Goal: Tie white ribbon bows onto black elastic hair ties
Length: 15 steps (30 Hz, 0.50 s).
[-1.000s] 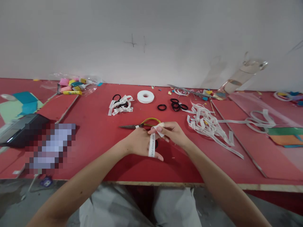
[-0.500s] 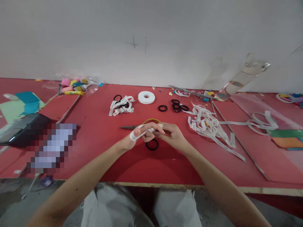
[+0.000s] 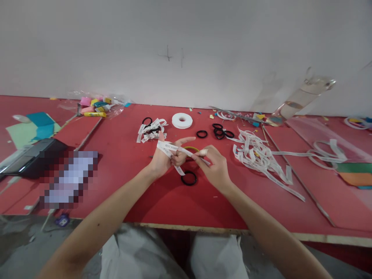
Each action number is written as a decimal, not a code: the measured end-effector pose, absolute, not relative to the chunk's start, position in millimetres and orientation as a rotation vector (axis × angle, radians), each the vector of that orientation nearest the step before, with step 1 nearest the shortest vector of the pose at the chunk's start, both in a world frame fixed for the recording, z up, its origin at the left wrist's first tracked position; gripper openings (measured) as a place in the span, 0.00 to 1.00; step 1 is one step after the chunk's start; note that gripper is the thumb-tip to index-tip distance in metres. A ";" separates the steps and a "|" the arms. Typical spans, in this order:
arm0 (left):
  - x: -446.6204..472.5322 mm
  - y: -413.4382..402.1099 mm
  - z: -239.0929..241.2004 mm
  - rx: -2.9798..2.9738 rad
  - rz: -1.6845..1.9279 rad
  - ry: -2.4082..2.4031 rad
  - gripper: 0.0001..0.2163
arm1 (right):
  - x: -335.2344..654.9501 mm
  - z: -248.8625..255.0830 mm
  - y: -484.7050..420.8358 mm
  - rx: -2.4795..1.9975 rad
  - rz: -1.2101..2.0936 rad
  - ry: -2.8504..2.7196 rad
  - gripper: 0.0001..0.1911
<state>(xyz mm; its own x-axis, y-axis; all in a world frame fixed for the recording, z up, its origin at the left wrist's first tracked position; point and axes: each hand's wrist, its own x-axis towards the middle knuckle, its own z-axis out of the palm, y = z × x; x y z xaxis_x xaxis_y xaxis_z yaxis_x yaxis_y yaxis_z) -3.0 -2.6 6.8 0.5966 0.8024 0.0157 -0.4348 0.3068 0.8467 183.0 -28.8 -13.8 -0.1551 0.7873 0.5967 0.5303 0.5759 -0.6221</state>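
A white printed ribbon (image 3: 171, 146) loops around the thumb of my left hand (image 3: 162, 161), and its tail hangs below the curled fingers. My left index finger points out to the right. The ribbon's other end is pinched in my right hand (image 3: 213, 164), which has a pale wrap on one finger. Just under the hands a black hair tie (image 3: 188, 178) lies on the red table (image 3: 192, 209). Scissors with a yellow handle (image 3: 192, 148) lie behind the hands, mostly hidden.
A white ribbon roll (image 3: 182, 121), ribbon-tied hair ties (image 3: 152, 130) and several plain hair ties (image 3: 219, 131) lie further back. Tangled ribbon (image 3: 258, 153) spreads at right, before a tilted bottle (image 3: 302, 99). On the left are a phone (image 3: 71, 178) and a black device (image 3: 36, 157).
My hands have moved apart, stretching the ribbon between them. My left thumb has risen with the ribbon looped over it, and the printed lettering now shows. The view has shifted slightly.
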 end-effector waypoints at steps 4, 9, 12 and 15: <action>-3.8 -2.0 6.9 0.967 0.862 0.470 0.41 | 181.5 -13.5 -31.1 -1.082 0.401 -1.838 0.09; -5.0 -2.8 7.2 1.050 0.858 0.495 0.41 | 181.4 -17.2 -28.3 -1.128 0.589 -1.743 0.09; -5.7 -2.2 5.6 1.129 0.855 0.500 0.41 | 181.6 -18.3 -26.4 -1.156 0.712 -1.674 0.11; -5.9 -0.5 3.0 1.200 0.861 0.521 0.42 | 181.3 -18.3 -26.2 -1.170 0.769 -1.634 0.12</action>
